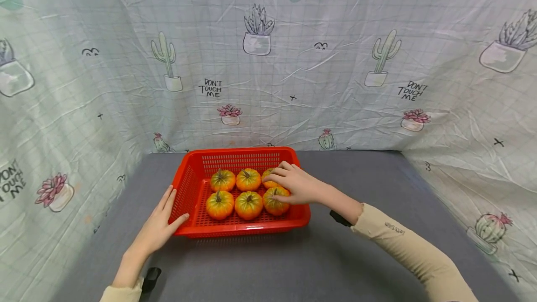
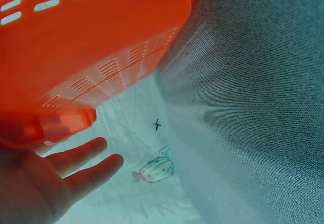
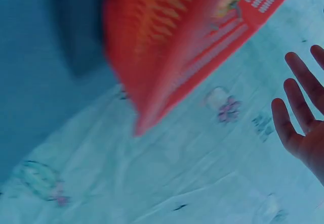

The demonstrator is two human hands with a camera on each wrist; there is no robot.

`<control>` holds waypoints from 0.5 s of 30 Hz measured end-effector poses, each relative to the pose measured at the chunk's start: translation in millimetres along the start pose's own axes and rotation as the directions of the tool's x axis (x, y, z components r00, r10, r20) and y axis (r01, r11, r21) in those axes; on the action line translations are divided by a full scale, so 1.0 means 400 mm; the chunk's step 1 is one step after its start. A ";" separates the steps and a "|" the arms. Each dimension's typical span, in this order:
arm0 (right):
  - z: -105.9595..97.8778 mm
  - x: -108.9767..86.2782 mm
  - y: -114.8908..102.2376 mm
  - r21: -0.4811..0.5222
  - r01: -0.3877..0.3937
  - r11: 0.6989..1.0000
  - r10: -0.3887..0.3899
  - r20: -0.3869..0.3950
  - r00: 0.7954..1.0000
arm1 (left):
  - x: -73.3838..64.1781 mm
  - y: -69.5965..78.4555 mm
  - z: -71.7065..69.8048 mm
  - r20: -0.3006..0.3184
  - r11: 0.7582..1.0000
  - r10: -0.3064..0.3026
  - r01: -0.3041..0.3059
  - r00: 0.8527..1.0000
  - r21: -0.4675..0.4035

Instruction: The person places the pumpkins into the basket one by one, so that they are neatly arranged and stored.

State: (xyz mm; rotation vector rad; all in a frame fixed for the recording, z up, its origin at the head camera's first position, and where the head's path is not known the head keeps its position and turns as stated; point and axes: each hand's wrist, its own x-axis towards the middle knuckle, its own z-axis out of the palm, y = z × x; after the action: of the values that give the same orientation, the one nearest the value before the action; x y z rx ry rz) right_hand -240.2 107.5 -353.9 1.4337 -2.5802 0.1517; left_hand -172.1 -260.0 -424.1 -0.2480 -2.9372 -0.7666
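A red plastic basket (image 1: 235, 229) stands on the grey table and holds small orange-yellow pumpkins in two rows of three. My left hand (image 1: 156, 227) rests against the basket's left rim near the front corner; in the left wrist view its fingers (image 2: 91, 176) are straight beside the basket's outer wall. Over the right end of the basket hovers my right hand (image 1: 297, 184), fingers spread and slightly bent. It partly hides the back right pumpkin (image 1: 268, 179), while its thumb overlaps the front right pumpkin (image 1: 276, 205). Contact there is unclear. The right wrist view shows that hand (image 3: 309, 128) holding nothing.
Grey cloth covers the table (image 1: 335, 264) around the basket. A pale curtain (image 1: 319, 73) printed with cacti and potted plants hangs behind it and along both sides. The basket stands close to the back curtain.
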 end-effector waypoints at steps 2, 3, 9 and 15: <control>0.015 -0.032 0.014 0.017 -0.028 0.999 0.029 -0.045 0.999 | -0.001 -0.007 -0.003 0.001 1.000 0.011 -0.011 1.000 -0.029; 0.022 -0.048 0.021 0.028 -0.045 0.999 0.046 -0.064 0.997 | -0.002 -0.012 -0.005 0.000 0.999 0.019 -0.019 1.000 -0.047; 0.057 -0.123 0.059 0.081 -0.145 0.986 0.157 -0.166 0.973 | -0.002 -0.042 -0.010 -0.034 0.981 0.084 -0.088 0.996 -0.170; 0.094 -0.182 0.096 0.051 -0.202 0.978 0.208 -0.208 0.956 | 0.012 -0.068 -0.015 -0.041 0.975 0.093 -0.099 0.995 -0.200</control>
State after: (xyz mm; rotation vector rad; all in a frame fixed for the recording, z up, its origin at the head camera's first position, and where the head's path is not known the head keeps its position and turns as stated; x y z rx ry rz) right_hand -239.6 181.6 -405.9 1.0879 -2.5509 0.3531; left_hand -181.3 -285.8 -431.3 -0.3874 -2.7946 -1.0446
